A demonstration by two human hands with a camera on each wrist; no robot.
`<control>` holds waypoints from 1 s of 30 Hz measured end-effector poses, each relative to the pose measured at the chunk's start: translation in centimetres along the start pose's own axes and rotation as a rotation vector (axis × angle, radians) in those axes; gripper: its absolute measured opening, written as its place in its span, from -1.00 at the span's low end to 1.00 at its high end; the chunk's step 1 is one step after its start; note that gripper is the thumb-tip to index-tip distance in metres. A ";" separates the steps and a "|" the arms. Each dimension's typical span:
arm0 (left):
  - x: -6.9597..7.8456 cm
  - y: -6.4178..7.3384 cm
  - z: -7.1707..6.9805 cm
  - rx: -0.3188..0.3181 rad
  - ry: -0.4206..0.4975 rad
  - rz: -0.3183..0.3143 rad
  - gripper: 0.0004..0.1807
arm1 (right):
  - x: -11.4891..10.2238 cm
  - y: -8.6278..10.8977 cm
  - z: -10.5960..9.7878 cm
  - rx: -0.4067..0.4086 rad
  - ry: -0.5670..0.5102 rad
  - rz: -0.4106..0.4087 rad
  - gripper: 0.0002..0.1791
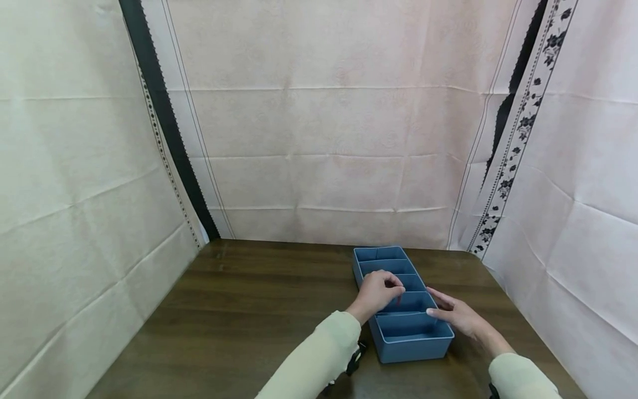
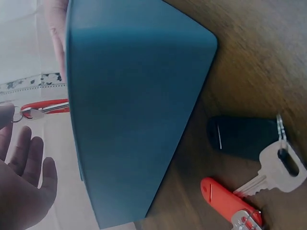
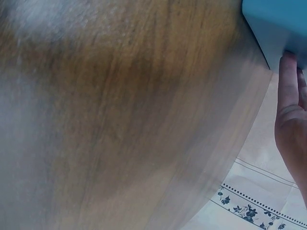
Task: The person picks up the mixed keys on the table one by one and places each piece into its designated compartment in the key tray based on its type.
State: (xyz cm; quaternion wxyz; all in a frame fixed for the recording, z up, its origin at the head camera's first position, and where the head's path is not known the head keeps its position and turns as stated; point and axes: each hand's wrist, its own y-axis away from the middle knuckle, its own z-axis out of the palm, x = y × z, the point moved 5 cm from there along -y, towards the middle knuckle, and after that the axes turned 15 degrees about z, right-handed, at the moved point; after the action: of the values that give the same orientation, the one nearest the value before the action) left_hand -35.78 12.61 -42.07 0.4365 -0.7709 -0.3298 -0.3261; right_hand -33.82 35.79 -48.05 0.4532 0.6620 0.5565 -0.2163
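A long blue box (image 1: 416, 350) with several compartments in a row lies on the brown table. Over its middle compartments, my left hand (image 1: 377, 291) pinches a key ring between thumb and finger. From that ring hang a red tag (image 2: 36, 103) and a silver key (image 2: 53, 107), the tag a small red strip in the head view. My right hand (image 1: 458, 316) touches the box's right side. Its straight fingers (image 3: 289, 88) lie against the outer wall, and the thumb reaches to the rim in the head view.
Beside the box, in the left wrist view, a black tag (image 2: 244, 136) with a silver key (image 2: 280, 167) lies on the table (image 1: 269, 316), near another red tag (image 2: 225, 199) with metal parts. White cloth (image 1: 319, 127) hangs around the back and sides.
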 end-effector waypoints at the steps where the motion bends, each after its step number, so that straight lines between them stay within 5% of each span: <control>1: 0.0 0.0 0.1 -0.006 -0.003 0.000 -0.97 | 0.0 0.0 0.0 -0.002 0.001 0.000 -0.15; 30: -1.8 1.0 -4.3 -0.025 -0.011 0.041 -0.94 | 0.0 0.1 0.0 -0.010 -0.015 0.005 -0.16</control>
State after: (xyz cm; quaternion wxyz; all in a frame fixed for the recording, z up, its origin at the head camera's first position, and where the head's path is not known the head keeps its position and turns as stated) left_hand -36.89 7.96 -42.18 0.4315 -0.7847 -0.3124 -0.3169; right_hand -33.76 35.79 -48.02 0.4612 0.6595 0.5524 -0.2172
